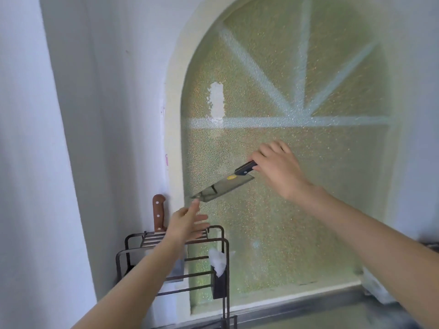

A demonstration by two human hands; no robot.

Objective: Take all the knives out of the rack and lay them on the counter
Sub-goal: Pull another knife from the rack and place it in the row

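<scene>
We are facing a white wall with an arched frosted window (297,138); the dark wire rack (223,245) is standing below. Our right hand (275,167) is gripping the black-handled cleaver (223,186) in mid-air, blade angling down-left. Our left hand (185,224) is hovering spread just beneath its tip. A wooden-handled knife (158,212) is sitting upright in the rack.

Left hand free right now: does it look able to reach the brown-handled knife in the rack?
Probably yes. The left hand is open and empty, just right of the brown-handled knife, whose handle stands clear above the rack. The cleaver in the right hand hangs close above it.
</scene>
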